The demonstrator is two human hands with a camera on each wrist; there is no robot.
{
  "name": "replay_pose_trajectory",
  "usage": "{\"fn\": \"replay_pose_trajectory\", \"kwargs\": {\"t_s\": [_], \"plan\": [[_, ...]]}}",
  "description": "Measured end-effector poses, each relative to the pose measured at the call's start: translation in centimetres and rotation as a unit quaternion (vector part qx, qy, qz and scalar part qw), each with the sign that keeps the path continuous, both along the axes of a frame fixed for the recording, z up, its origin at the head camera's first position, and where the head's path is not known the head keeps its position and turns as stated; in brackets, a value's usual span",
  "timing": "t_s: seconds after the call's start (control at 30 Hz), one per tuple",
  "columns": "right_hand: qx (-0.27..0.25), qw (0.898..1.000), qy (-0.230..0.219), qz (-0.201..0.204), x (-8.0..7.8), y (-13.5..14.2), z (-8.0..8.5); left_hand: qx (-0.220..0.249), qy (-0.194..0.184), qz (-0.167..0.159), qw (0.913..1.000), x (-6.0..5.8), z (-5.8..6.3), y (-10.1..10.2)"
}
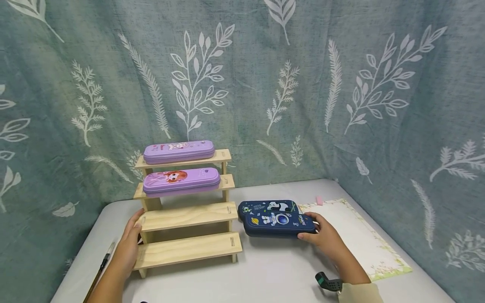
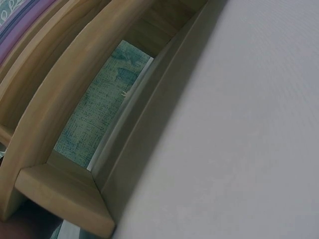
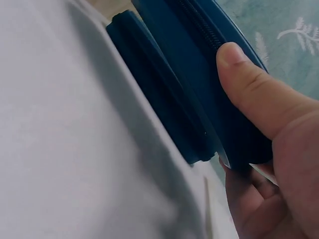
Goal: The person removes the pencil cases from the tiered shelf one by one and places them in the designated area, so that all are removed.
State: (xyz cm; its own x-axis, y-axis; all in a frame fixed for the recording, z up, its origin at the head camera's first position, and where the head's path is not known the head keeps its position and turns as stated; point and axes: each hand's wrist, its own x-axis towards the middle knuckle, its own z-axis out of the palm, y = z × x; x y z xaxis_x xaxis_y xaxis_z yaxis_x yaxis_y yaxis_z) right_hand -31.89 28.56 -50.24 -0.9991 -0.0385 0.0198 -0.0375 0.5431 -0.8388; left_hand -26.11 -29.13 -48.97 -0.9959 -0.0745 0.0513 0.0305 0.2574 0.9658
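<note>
Bkgd: teal cloth (image 1: pixel 250 105), wht leaf-print | tbl (image 1: pixel 273 269): wht

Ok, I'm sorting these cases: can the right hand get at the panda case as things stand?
Probably not freely: the right hand grips the astronaut case, which partly overlaps the panda case in the head view.

A bench (image 1: pixel 265 273) with a smooth white top carries a slim dark-handled paintbrush with pale bristles (image 1: pixel 103 265) along its left edge, a cream paper sheet with a green floral border (image 1: pixel 352 235) near its right edge, and a small pink block (image 1: pixel 319 200) toward the back edge. Beyond the back and side edges hangs a grey-teal fabric curtain printed with white leaves (image 1: pixel 246 113).
</note>
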Motion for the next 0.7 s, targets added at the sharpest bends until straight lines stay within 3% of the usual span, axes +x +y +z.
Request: {"fn": "replay_pose_trajectory", "kwargs": {"t_s": [0.27,0.7], "plan": [[0.039,0.999,0.006,0.001,-1.1,-0.2,-1.3,-0.009,-0.008,0.007,0.9999,0.0,0.2,0.2],[0.05,0.999,-0.002,-0.005,-2.0,-1.2,-2.1,-0.012,-0.006,0.005,0.9999,-0.1,0.0,0.2]]}}
